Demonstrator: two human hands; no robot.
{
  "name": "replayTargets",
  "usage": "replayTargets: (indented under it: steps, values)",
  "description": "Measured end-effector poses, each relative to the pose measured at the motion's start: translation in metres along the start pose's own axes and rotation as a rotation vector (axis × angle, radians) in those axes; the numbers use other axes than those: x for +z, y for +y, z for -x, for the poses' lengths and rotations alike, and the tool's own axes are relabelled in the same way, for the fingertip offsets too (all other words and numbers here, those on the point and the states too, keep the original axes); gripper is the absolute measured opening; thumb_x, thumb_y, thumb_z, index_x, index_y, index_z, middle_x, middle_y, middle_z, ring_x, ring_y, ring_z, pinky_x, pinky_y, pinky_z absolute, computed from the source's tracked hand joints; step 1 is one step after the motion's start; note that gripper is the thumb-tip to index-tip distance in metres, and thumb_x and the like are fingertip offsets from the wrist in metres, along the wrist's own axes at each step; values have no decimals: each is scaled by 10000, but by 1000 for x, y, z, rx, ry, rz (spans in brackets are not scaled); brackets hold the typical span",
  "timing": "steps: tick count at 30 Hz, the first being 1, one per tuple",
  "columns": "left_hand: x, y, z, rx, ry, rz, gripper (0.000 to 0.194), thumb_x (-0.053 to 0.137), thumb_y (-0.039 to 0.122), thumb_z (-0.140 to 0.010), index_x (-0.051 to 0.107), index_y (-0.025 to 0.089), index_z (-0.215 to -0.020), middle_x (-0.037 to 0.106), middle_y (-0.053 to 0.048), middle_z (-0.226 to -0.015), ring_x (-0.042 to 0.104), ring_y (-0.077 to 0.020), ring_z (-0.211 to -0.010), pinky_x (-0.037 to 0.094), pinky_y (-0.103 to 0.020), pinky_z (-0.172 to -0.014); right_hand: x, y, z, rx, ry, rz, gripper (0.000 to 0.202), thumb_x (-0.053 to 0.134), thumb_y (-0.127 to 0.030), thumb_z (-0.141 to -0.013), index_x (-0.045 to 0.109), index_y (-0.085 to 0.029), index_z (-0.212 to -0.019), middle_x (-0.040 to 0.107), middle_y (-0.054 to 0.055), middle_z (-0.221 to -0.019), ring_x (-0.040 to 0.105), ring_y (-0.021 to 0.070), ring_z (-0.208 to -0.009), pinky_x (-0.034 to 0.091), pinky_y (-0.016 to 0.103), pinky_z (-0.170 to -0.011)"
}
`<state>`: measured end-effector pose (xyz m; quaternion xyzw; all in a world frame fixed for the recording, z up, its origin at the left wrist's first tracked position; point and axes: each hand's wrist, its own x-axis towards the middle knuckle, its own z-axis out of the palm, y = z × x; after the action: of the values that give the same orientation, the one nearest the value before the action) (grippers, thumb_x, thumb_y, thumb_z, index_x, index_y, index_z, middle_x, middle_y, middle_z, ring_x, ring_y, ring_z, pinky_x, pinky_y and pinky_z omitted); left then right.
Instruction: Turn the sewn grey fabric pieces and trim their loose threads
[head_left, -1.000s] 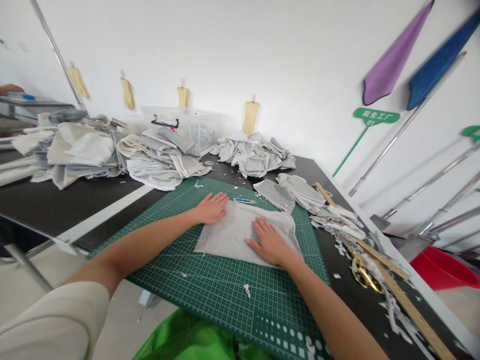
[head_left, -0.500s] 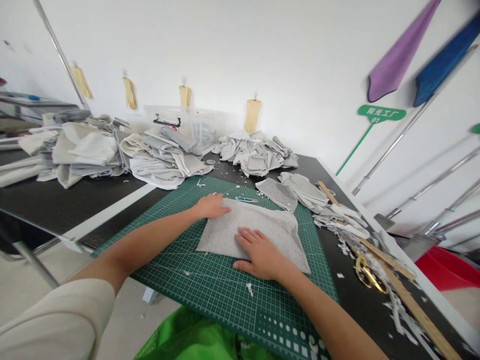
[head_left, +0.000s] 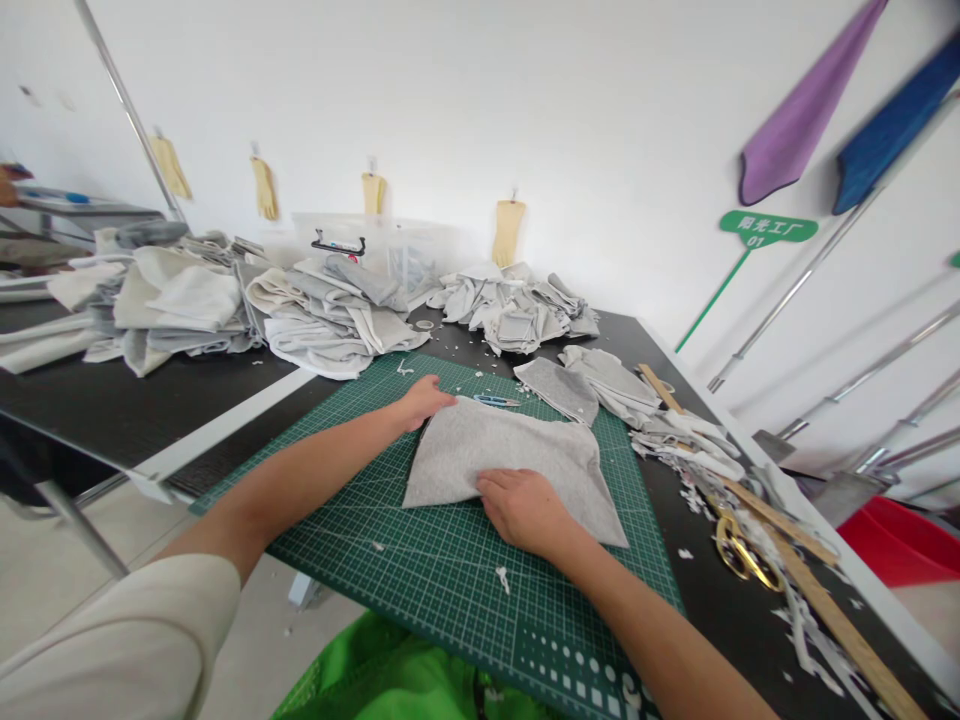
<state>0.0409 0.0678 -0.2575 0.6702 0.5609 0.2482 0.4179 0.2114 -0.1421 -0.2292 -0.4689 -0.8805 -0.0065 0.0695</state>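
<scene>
A grey piece of fabric (head_left: 525, 450) lies on the green cutting mat (head_left: 337, 510), its left side slightly raised. My left hand (head_left: 427, 402) pinches the fabric's far left corner. At the middle of the near edge, my right hand (head_left: 521, 508) has its fingers curled round the cloth, the thumb hidden underneath. Just beyond the far edge lie small blue thread snips (head_left: 495, 400). A darker grey cut piece (head_left: 559, 388) rests on the mat's far right part.
Piles of grey and white cloth (head_left: 322, 310) stand along the back, before a clear plastic box (head_left: 412, 250). On the right are gold-handled scissors (head_left: 746, 555), a wooden ruler (head_left: 840, 620) and fabric scraps (head_left: 799, 630). A red bucket (head_left: 900, 540) stands beyond the table edge.
My right hand has gone from lying flat on the fabric to gripping its near edge. My left hand holds the far left corner, and the fabric's left side has lifted slightly.
</scene>
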Motion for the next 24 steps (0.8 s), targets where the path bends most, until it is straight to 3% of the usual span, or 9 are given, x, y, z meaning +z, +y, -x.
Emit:
replayTargets:
  steps: [3, 5, 10, 16, 20, 24]
  values:
    - [-3, 5, 2, -23, -103, -32, 614, 623, 357, -679, 458, 129, -1224, 612, -117, -1110, 620, -153, -811, 439, -211, -556, -4, 0, 1, -8, -6, 17, 323, 329, -230, -910, 580, -166, -1104, 622, 92, -1137, 579, 187, -1021, 427, 305, -827]
    - [-5, 9, 5, -34, -177, -61, 502, 632, 365, -660, 561, 129, -1097, 659, -73, -894, 580, -127, -615, 370, -213, -458, -5, 1, 2, -27, 4, 20, 322, 332, -227, -907, 572, -168, -1113, 617, 89, -1145, 580, 185, -1013, 425, 305, -825]
    - [-9, 17, 13, -35, -323, -125, 258, 663, 302, -594, 650, 120, -776, 547, 10, -545, 429, -79, -420, 254, -201, -393, -3, 5, 3, -48, 41, 19, 293, 377, -217, -888, 569, -173, -1105, 622, 79, -1132, 584, 179, -995, 425, 308, -827]
    - [-15, 27, 22, 26, -324, -93, 210, 578, 292, -664, 642, 141, -794, 629, -5, -698, 535, -102, -564, 361, -185, -467, -5, 4, 4, -14, 52, -4, 274, 387, -223, -882, 603, -174, -1043, 644, 84, -1060, 581, 178, -984, 411, 305, -855]
    - [-23, 35, 26, 90, -273, -109, 246, 570, 328, -676, 641, 143, -821, 654, -17, -745, 570, -126, -612, 383, -190, -484, -9, 4, 6, 11, 12, -77, 309, 429, -377, -881, 625, -175, -1008, 656, 86, -1013, 584, 191, -967, 408, 302, -847]
    - [-27, 45, 27, 160, -295, -83, 254, 566, 333, -688, 637, 142, -840, 652, -24, -746, 575, -134, -610, 383, -195, -476, -13, 3, 6, 99, -11, -144, 425, 392, -486, -888, 621, -172, -1059, 662, 90, -1003, 591, 194, -950, 407, 294, -829]
